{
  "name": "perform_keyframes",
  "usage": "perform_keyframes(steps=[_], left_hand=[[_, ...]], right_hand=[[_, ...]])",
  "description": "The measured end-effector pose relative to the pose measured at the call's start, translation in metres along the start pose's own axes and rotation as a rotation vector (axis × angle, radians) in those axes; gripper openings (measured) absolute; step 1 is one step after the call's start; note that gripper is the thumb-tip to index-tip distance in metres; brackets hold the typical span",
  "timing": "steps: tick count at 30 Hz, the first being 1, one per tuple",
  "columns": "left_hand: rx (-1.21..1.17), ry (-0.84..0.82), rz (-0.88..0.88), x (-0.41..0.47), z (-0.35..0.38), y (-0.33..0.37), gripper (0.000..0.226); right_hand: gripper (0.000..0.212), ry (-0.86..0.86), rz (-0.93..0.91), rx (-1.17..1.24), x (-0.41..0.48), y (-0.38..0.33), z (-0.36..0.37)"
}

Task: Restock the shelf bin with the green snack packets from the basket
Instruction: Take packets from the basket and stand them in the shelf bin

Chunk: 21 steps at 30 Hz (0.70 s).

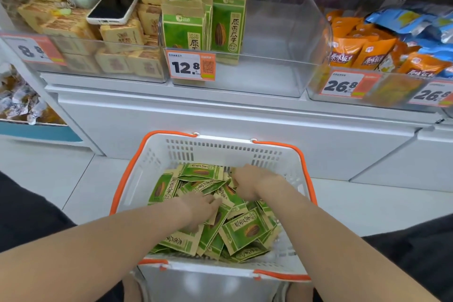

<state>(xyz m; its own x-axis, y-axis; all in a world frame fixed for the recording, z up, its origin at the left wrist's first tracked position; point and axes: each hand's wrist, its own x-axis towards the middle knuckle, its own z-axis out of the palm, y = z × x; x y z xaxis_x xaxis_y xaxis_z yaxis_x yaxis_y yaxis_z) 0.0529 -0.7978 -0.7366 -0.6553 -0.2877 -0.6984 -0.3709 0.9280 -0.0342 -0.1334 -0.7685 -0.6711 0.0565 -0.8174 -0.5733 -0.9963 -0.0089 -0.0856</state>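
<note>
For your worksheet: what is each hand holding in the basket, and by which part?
Cannot be told. Both the left hand and right hand rest among the green packets in the basket, fingers hidden.

Two bare forearms, no sleeves or jewellery visible, dark, possibly black, garment over both legs

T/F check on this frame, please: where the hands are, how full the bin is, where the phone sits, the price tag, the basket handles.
1. Both hands, left hand and right hand, are down in the basket. True.
2. The shelf bin is packed full. False: green snack packets stand only at its left; the rest is bare.
3. A phone lies on the tan packs. True.
4. The bin's price tag reads 26.8. False: 12.8.
5. The basket handles are blue. False: orange.
</note>
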Motion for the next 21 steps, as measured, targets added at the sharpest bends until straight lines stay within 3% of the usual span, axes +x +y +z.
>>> perform_keyframes(steps=[3, 7, 10, 12, 16, 21], left_hand=[[0.102, 0.067, 0.016, -0.001, 0.001, 0.003, 0.101], [0.222, 0.131, -0.004, 0.0, -0.001, 0.0, 0.083], [0.215, 0.182, -0.016, -0.002, -0.009, -0.004, 0.084], [0.065, 0.239, -0.04, -0.004, -0.018, -0.008, 0.088], [-0.48, 0.367, -0.123, -0.008, -0.038, -0.019, 0.079], [-1.066, 0.527, -0.265, -0.018, -0.062, -0.034, 0.051]], right_hand=[[0.017, 0.016, 0.0, 0.031, 0.001, -0.001, -0.001], [0.009, -0.022, -0.013, 0.006, -0.001, -0.004, -0.001], [0.023, -0.054, -0.006, 0.03, -0.001, -0.003, -0.001], [0.028, -0.067, 0.008, 0.085, 0.0, 0.001, -0.002], [0.042, -0.046, 0.036, 0.291, 0.002, 0.012, -0.012], [0.06, -0.069, 0.039, 0.633, -0.001, 0.026, -0.022]])
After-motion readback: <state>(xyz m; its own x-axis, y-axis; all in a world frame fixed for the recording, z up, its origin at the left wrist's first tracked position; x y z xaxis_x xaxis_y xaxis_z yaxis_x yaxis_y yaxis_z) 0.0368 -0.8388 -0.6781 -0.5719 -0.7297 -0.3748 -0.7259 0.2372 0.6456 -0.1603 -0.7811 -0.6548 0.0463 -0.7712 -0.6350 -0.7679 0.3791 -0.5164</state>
